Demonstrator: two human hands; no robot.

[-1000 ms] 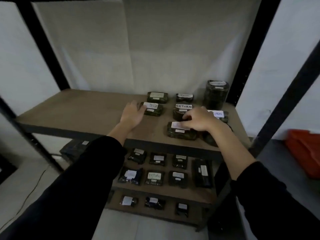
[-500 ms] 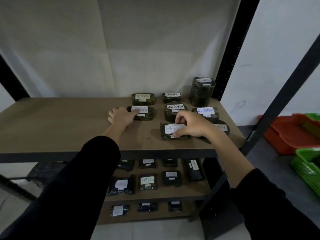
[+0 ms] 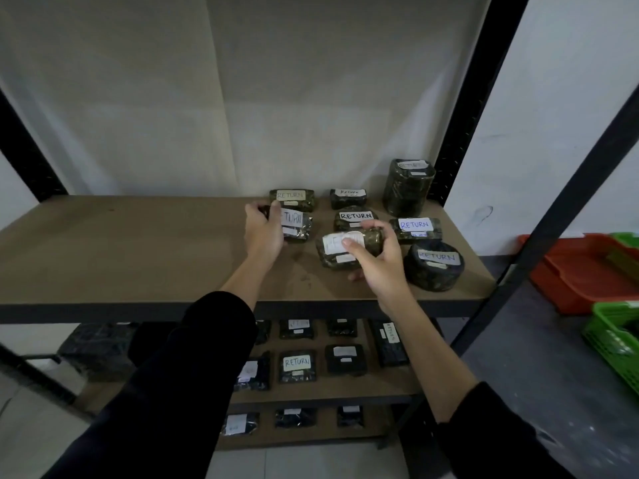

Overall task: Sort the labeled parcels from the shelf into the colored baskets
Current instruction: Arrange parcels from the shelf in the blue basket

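Several dark wrapped parcels with white RETURN labels sit at the right end of the top shelf (image 3: 138, 250). My left hand (image 3: 264, 233) is closed around the left side of one parcel (image 3: 296, 224), tilting it up off the board. My right hand (image 3: 378, 261) grips another parcel (image 3: 345, 248), lifted at an angle above the shelf, thumb across its label. Beside them rest a RETURN parcel (image 3: 356, 217), a blue-lettered one (image 3: 416, 229), a round one (image 3: 434, 266) and a tall cylinder (image 3: 409, 186). An orange basket (image 3: 584, 271) and a green basket (image 3: 615, 326) stand on the floor at right.
Two lower shelves hold more dark parcels, among them one labeled RETURN (image 3: 297, 364). Black uprights (image 3: 460, 98) frame the shelf, and a diagonal black bar (image 3: 560, 209) crosses between me and the baskets. The left half of the top shelf is bare board.
Both hands went from resting on parcels to closing around them. The right-hand parcel has risen and tilted off the shelf; the left-hand one is tipped up. My view swung right, showing the baskets.
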